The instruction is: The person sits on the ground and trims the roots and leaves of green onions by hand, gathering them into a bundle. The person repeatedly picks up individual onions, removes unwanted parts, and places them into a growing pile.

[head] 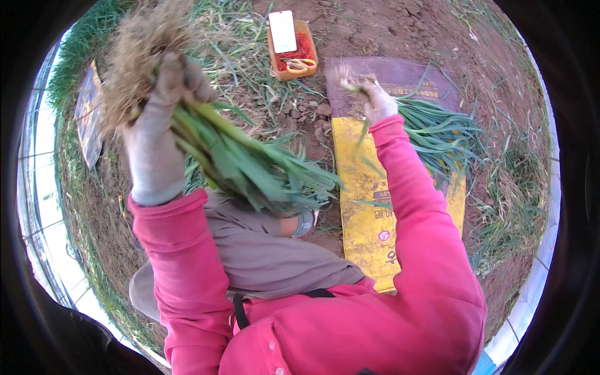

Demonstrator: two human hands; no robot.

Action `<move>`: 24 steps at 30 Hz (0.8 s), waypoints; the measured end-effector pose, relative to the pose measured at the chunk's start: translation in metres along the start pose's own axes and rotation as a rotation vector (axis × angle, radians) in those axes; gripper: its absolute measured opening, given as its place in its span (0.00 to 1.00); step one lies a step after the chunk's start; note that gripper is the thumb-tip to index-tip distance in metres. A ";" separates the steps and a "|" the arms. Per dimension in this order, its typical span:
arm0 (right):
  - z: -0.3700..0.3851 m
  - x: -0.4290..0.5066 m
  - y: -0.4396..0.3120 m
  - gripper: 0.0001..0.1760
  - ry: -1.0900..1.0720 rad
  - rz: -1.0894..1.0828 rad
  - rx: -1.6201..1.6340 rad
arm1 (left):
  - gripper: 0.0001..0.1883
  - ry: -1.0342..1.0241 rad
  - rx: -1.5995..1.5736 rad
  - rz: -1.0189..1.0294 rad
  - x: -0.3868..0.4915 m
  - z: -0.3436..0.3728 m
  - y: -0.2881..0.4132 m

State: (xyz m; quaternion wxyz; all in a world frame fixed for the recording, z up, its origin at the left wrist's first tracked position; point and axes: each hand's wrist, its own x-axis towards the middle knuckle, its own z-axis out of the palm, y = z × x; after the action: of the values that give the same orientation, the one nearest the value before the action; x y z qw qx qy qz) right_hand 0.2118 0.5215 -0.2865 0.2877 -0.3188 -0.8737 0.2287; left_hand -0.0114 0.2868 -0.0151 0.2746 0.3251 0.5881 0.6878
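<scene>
My left hand, in a pale work glove, is raised and closed around a thick bunch of leek-like plants. Its tangled, soil-dry roots stick up past my fingers, and the blurred green leaves slant down to the right over my leg. My gloved right hand pinches a pale rooted stem at the root end of a second pile of the plants. That pile lies on a purple and yellow woven sack, its leaves pointing right. My right hand partly hides the pile's stems.
An orange plastic basket beyond the sack holds red ties, yellow-handled scissors and a phone. Cut leaves litter the soil. More greenery lies right of the sack. A flattened sheet is at far left.
</scene>
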 end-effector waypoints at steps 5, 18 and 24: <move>-0.083 0.035 -0.181 0.14 0.152 -0.111 0.588 | 0.20 0.037 -0.099 0.060 0.001 0.008 -0.011; -0.061 0.029 -0.292 0.13 0.336 -0.190 0.362 | 0.23 0.198 -0.087 0.146 0.001 0.002 -0.031; -0.059 0.023 -0.307 0.26 0.169 -0.139 0.511 | 0.13 0.232 -0.046 0.302 0.001 0.011 -0.024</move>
State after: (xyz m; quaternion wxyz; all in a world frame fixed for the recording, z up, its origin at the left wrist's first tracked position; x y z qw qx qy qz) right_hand 0.1053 0.3375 -0.0564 0.4456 -0.1931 -0.7804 0.3939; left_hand -0.0036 0.2980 -0.0379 0.1060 0.3221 0.5445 0.7672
